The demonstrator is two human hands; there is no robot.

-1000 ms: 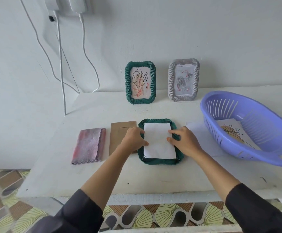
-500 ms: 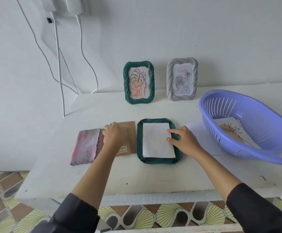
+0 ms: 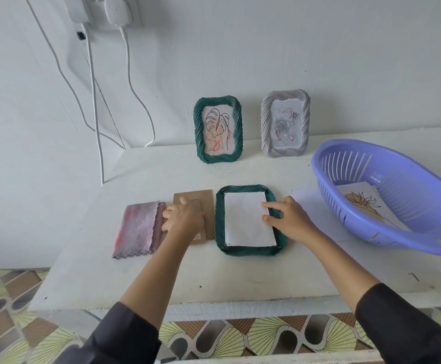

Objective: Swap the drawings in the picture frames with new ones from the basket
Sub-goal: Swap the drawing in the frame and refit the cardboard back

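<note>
A green picture frame [image 3: 220,232] lies face down on the white table [image 3: 240,274], with a white sheet [image 3: 245,222] resting in its back. My right hand [image 3: 290,219] rests on the frame's right side, index finger and thumb touching the sheet's edge. Left of the frame lies a brown backing board [image 3: 206,203]; my left hand [image 3: 185,216] covers it, fingers curled over its left edge. A purple basket [image 3: 371,151] at the right holds a flower drawing [image 3: 363,203]. Against the wall stand a green frame [image 3: 218,130] with a leaf drawing and a grey frame [image 3: 285,123] with a rose drawing.
A folded pink-grey cloth [image 3: 138,229] lies left of the backing board. A loose white sheet [image 3: 308,203] sits between the flat frame and the basket. White charger cables [image 3: 93,101] hang down the wall at the back left. The table's front edge is close to me.
My left hand left the flat frame's left side and moved left onto the brown backing board. My right hand stayed on the frame's right side.
</note>
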